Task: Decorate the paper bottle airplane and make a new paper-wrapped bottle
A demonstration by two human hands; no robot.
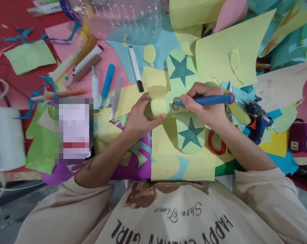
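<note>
My right hand (205,101) grips a blue marker (214,99), its tip end over a drawn loop on a pale green paper piece (170,105). Thumb and fingers of my left hand (140,115) are spread apart, pressing on the left side of the folded yellow-green paper (158,105). Above the marker lies a rounded green paper shape with a dark teal star (181,68). Below it, a second such shape bears another teal star (191,134). Red-handled scissors (217,144) rest under my right wrist, partly hidden.
Several markers, among them a white one (135,69) and a blue one (107,84), lie left of centre. A clear plastic bottle (123,20) stretches across the top. A blue glue gun (260,127) and a purple box (303,137) sit at right. Paper scraps surround everything.
</note>
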